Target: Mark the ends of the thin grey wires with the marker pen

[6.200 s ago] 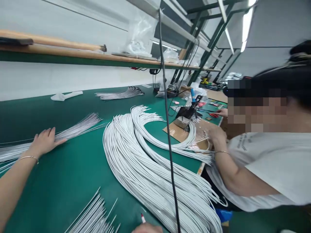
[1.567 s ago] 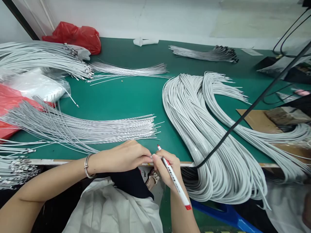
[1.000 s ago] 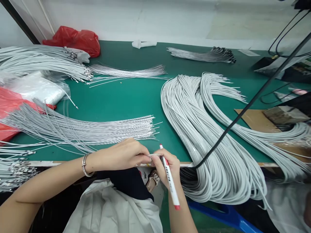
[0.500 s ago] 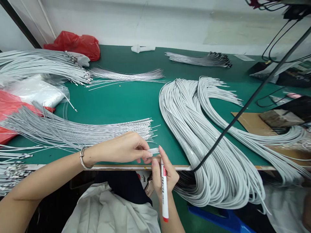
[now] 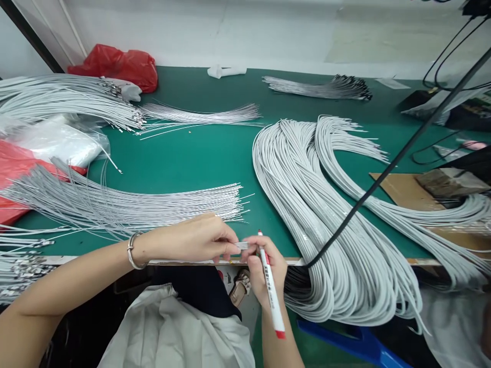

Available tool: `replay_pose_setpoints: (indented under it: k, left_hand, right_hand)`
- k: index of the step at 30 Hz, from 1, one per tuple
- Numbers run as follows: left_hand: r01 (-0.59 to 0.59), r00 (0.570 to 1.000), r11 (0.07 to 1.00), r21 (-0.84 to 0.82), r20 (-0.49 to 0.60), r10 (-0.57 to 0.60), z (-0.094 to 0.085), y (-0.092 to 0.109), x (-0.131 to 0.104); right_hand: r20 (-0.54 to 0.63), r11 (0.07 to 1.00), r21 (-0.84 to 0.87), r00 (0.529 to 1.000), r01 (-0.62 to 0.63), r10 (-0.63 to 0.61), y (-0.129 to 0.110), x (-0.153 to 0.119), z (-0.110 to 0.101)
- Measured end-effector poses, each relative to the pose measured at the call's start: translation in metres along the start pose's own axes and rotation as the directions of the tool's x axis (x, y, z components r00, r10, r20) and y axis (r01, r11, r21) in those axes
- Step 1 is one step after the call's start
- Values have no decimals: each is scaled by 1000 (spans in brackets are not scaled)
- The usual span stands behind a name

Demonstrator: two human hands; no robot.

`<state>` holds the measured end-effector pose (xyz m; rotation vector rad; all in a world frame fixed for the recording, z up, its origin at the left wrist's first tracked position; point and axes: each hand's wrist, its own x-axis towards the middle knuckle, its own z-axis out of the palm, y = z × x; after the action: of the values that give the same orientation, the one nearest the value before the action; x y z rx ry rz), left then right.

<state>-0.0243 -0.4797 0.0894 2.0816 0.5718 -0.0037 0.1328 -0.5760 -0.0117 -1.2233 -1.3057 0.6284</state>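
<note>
A green work mat (image 5: 192,158) covers the table and serves as the landmark. On its right half lies the biggest thing, a heap of white sheathed cables (image 5: 307,204), bent in an arch and spilling over the mat's near edge; a black cord (image 5: 399,158) runs slantwise above it. Along the mat's left part a sheaf of thin grey wires (image 5: 134,204) fans out, its cut ends pointing toward the mat's middle, and a second sheaf (image 5: 199,116) lies farther back. At the mat's far left corner sits a red plastic bag (image 5: 115,64); at the far right lies a dark-tipped wire bundle (image 5: 326,88). A brown cardboard sheet (image 5: 399,191) rests at the right edge. At the mat's near edge the left hand (image 5: 195,237), a bracelet on its wrist, pinches a short bunch of wire ends (image 5: 242,246) between thumb and fingertips. The right hand (image 5: 264,266) meets it there, fingers closed on the same ends, with a red-and-white marker pen (image 5: 270,286) tucked in its grip, tip up.
</note>
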Motion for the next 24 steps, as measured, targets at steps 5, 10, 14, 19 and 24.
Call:
replay_pose_setpoints:
  k: [5,10,14,19,24]
  left_hand:
    - [59,992,995,-76,112,-50,2,2,2]
    - [40,998,999,11,48,-40,5,2,4]
    - [-12,1000,995,103,-7,12,2,2,3]
    - [21,1000,999,-31,7,-21,-7,0,7]
    - [26,1000,996,-91,14,-25,-9,-2,11]
  right_hand:
    - [191,998,-58,982,10,1,-9,15,-5]
    - [134,993,-109,991,46,-32,-8,16,-2]
    - [51,996,-83,998,35,-31,0,10,-5]
    - [-28,979,-121,985,165,-169,7,-6,1]
    - [-46,920,-281,954,272,-296,8,-10,13]
